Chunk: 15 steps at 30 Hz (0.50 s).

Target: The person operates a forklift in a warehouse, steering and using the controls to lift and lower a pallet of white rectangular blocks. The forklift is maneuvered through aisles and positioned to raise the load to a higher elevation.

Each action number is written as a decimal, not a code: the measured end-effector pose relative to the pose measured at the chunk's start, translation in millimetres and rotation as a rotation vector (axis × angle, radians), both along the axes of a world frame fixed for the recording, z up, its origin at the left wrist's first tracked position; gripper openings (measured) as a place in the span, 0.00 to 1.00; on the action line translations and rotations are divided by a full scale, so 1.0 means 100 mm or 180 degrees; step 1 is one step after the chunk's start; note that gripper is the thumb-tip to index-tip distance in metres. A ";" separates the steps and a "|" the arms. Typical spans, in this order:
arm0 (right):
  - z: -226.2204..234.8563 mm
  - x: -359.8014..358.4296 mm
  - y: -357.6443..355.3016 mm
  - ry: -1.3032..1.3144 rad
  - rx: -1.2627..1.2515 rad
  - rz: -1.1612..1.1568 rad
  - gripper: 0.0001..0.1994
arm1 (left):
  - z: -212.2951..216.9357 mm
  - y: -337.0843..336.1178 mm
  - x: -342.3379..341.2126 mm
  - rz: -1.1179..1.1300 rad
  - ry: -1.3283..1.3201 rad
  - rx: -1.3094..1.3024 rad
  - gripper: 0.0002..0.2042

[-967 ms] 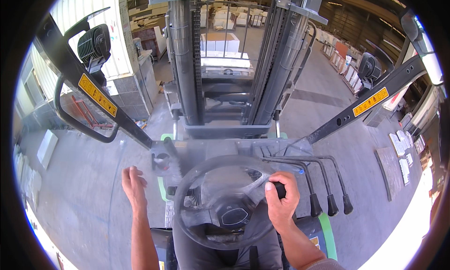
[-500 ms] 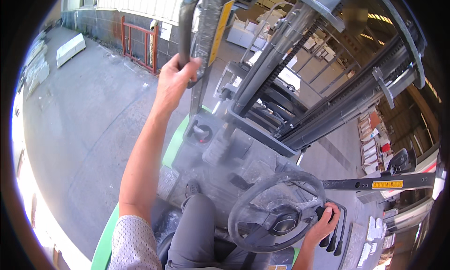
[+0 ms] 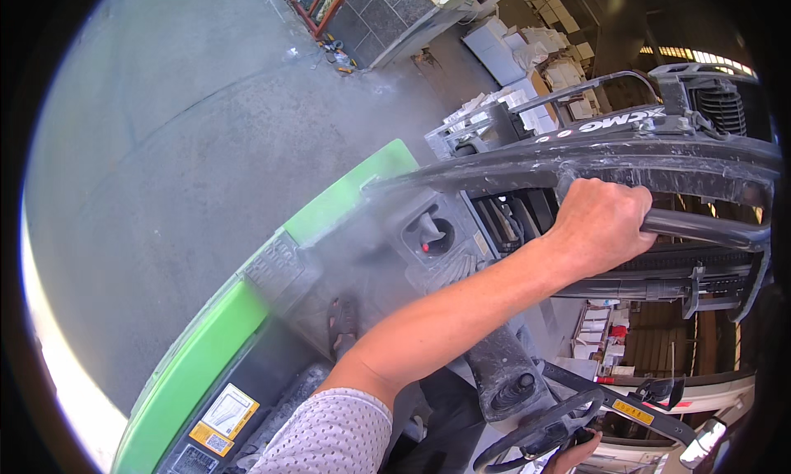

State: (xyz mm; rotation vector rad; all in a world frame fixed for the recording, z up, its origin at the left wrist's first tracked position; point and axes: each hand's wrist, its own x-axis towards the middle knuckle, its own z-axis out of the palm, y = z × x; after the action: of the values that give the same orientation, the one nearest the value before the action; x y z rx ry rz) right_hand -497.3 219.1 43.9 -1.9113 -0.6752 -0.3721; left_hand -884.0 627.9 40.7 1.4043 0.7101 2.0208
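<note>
My left hand (image 3: pixel 606 223) is closed round a black grab handle (image 3: pixel 709 229) fixed along the forklift's dark pillar (image 3: pixel 503 165). My left arm stretches across the view from the lower middle. At the lower right, my right hand (image 3: pixel 575 455) is at the steering wheel (image 3: pixel 499 446), its fingers curled by the black knob on the rim. The wheel and the picture's edge hide part of that hand. On the dusty floor plate rests my shoe (image 3: pixel 342 322).
The forklift's green side panel (image 3: pixel 185 367) and a dusty step (image 3: pixel 284 264) border the grey concrete ground (image 3: pixel 189 144) at left. Dark mast parts (image 3: pixel 659 289) stand at right. White stacked blocks (image 3: pixel 494 50) and a red metal frame (image 3: pixel 317 17) lie beyond.
The view has swung left and leaned, so pillar and steering wheel appear lower and further right. My left hand still grips the handle; my right hand stays at the wheel.
</note>
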 end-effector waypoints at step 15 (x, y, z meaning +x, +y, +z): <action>-0.29 -0.20 0.15 0.1348 0.0112 -0.0199 0.31 | -0.34 0.06 0.48 -0.0297 -0.0522 0.0402 0.06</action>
State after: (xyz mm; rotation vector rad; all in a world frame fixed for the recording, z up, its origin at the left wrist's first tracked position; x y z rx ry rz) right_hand -517.6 234.5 14.5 -1.8991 -0.3261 -0.0118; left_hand -835.5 634.0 7.0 1.2970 0.4454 2.1086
